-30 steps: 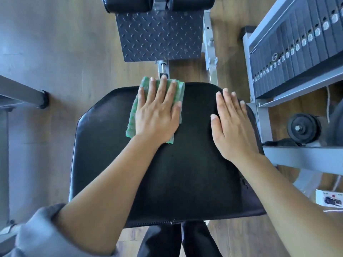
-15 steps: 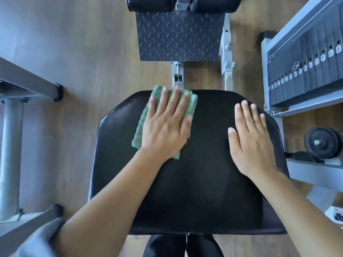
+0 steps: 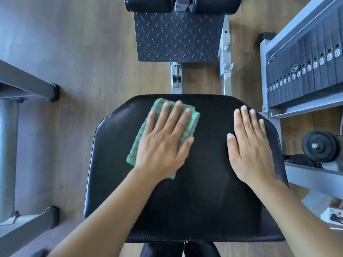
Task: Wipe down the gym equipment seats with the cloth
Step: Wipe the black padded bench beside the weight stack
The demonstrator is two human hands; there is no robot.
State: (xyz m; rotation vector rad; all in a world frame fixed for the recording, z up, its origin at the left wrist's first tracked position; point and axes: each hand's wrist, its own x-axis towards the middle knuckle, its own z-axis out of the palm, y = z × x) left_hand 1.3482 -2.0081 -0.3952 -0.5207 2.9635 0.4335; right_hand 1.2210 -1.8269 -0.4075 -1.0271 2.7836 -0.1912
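Note:
A black padded seat fills the middle of the head view. A folded green checked cloth lies on its far left part. My left hand presses flat on the cloth with straight, spread fingers. My right hand rests flat on the bare seat near its right edge, fingers straight and together. Most of the cloth is hidden under my left hand.
A dark tread-plate footrest and two black roller pads stand beyond the seat. A weight stack in a grey frame is on the right, with a small black wheel below it. Grey frame bars lie on the wooden floor at left.
My left hand and the cloth have slid a little back from the seat's far edge towards me. My right hand stays flat on the seat. The camera has shifted, moving the seat rightward in view.

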